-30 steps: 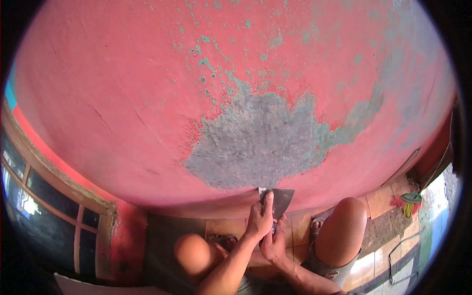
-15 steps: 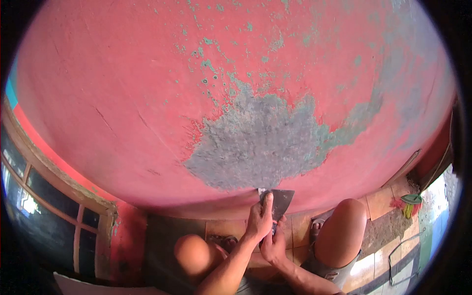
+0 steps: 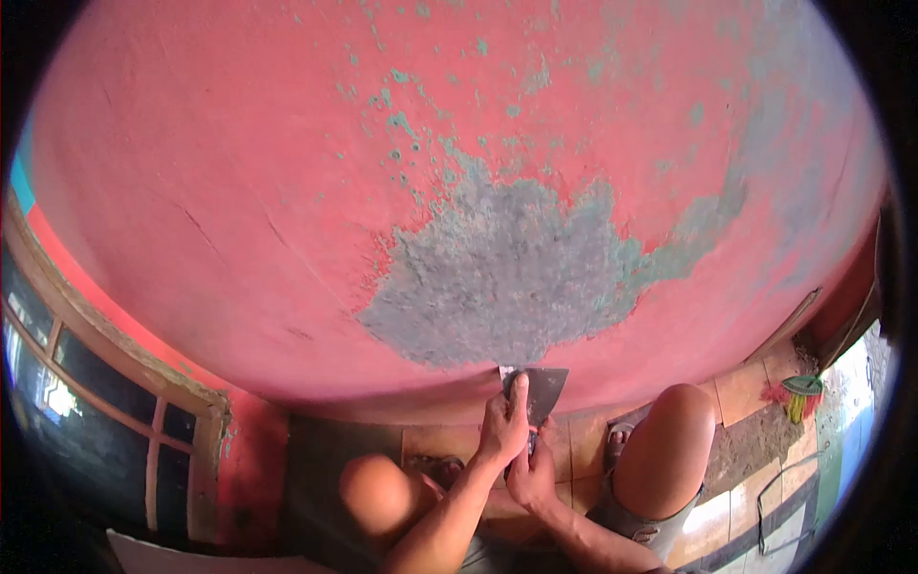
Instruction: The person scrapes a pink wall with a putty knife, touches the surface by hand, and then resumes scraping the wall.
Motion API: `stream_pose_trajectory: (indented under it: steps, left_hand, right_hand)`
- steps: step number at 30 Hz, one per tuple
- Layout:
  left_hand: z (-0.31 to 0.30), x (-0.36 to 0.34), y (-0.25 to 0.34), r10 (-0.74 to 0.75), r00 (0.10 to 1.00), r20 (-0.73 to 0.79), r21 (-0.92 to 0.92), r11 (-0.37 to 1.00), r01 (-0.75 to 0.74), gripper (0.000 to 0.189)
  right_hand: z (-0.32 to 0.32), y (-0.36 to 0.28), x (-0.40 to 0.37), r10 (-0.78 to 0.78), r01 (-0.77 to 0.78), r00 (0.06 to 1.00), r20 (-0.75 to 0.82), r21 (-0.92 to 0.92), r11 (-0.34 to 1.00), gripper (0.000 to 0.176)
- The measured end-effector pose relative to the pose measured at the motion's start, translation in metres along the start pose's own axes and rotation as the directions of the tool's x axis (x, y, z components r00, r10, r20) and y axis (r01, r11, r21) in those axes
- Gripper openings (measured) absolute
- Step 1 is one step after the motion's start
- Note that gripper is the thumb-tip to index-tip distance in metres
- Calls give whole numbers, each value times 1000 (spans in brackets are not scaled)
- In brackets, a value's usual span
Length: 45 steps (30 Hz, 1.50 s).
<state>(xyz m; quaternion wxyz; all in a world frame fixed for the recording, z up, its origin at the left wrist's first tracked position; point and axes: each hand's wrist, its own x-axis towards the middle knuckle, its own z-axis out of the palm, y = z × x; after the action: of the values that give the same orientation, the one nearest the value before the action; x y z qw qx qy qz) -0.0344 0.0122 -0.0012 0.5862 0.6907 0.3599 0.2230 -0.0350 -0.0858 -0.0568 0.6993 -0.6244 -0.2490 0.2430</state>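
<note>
My left hand (image 3: 503,425) is closed on a wide metal scraper (image 3: 543,392), its thumb pressed along the blade near the left edge. Just below and to the right, my right hand (image 3: 532,475) wraps round the scraper's dark handle. The blade's top edge lies at the lower border of a rough grey bare patch (image 3: 497,277) on the pink wall (image 3: 239,191). Green spots of older paint show above and to the right of that patch.
My bent knees (image 3: 665,440) flank both hands, with sandalled feet on the tiled floor (image 3: 741,394). A window frame (image 3: 206,469) stands at the left. At the right are a broom (image 3: 801,386) with coloured bristles and a thin bent rod.
The scraper and both hands have shifted very slightly left. The grip of both hands looks the same.
</note>
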Motion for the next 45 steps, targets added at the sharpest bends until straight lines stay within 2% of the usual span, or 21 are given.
stream_pose_trajectory:
  steps: [2, 4, 6, 8, 10, 12, 15, 18, 20, 23, 24, 26, 28, 30, 32, 34, 36, 39, 40, 43, 45]
  left_hand:
    - [1, 2, 2, -13, 1000, 21, -113, 993, 15, 58]
    - [5, -2, 10, -80, 996, 27, -228, 970, 85, 57]
    - [3, -3, 6, 5, 1000, 9, -104, 995, -4, 56]
    - [3, -5, 14, 52, 999, -1, -110, 993, -52, 55]
    - [3, -1, 10, -12, 998, 56, -187, 982, 22, 55]
    - [6, 3, -11, -45, 999, 30, -205, 978, 50, 55]
    - [2, 4, -18, 89, 995, -35, 102, 991, -85, 53]
    - [8, 1, -5, 59, 996, -64, -15, 998, -61, 54]
    - [5, 0, -14, -51, 999, -19, -46, 998, 50, 55]
    - [7, 6, -31, 170, 981, -93, 78, 983, -164, 57]
    - [9, 6, -31, 129, 986, -105, 29, 991, -127, 57]
    - [6, 1, -5, 17, 999, -41, -77, 997, -20, 56]
    - [8, 2, -14, -28, 999, -36, -162, 987, 22, 57]
    - [7, 5, -27, 56, 997, -55, -60, 996, -59, 58]
    - [4, 8, -32, 149, 986, -68, 78, 987, -144, 58]
    - [6, -2, -1, 18, 1000, -25, -129, 991, -21, 58]
    - [4, -4, 7, -51, 999, 4, -191, 980, 50, 57]
    - [6, 4, -18, 76, 995, -72, -77, 994, -82, 58]
    - [3, 7, -20, 168, 982, -83, 82, 984, -161, 58]
    - [5, -4, 14, -43, 999, 20, -245, 968, 46, 58]
    - [4, -8, 17, -60, 998, -11, -166, 984, 57, 58]
  right_hand:
    - [5, -4, 2, -93, 87, 993, -78, -78, 993, 26]
    - [3, -7, -2, -31, 27, 996, -81, -47, 999, 26]
    - [0, -12, 0, 160, -159, 987, 6, 99, 982, 27]
    - [2, -19, 0, -56, 49, 997, -56, -105, 993, 27]
    - [-2, -17, -1, -39, 32, 998, -41, -153, 988, 27]
    - [-6, -6, 1, 200, -199, 979, 48, -37, 979, 27]
    - [0, 8, -5, 132, -132, 991, -19, 5, 991, 26]
    - [1, 15, -6, -20, 18, 998, -54, -40, 999, 27]
    - [-2, 11, -7, 62, -65, 998, -27, -102, 993, 26]
    - [-3, 23, -6, 90, -90, 996, 1, -89, 992, 32]
    - [-4, 32, -4, 95, -94, 995, 6, -71, 993, 36]
    - [-3, 49, 8, -196, 186, 980, -42, -177, 967, 37]
    - [-2, 40, 1, -181, 171, 983, -33, -193, 966, 37]
    - [-6, 15, 2, 85, -82, 996, 21, -126, 989, 37]
    - [0, 11, -2, -8, 4, 999, -37, -92, 996, 35]
    - [-1, 10, 1, -72, 65, 996, -57, -116, 991, 35]
    - [-2, 9, 1, -55, 50, 998, -29, -153, 987, 35]
    - [-2, 12, 2, 79, -76, 996, 28, -96, 992, 36]
    - [-2, 8, 3, -13, 15, 1000, 13, -145, 989, 36]
    - [-5, 0, 4, -164, 158, 987, -4, -234, 959, 32]
    - [-6, -1, 6, -7, 12, 999, 32, -180, 984, 28]
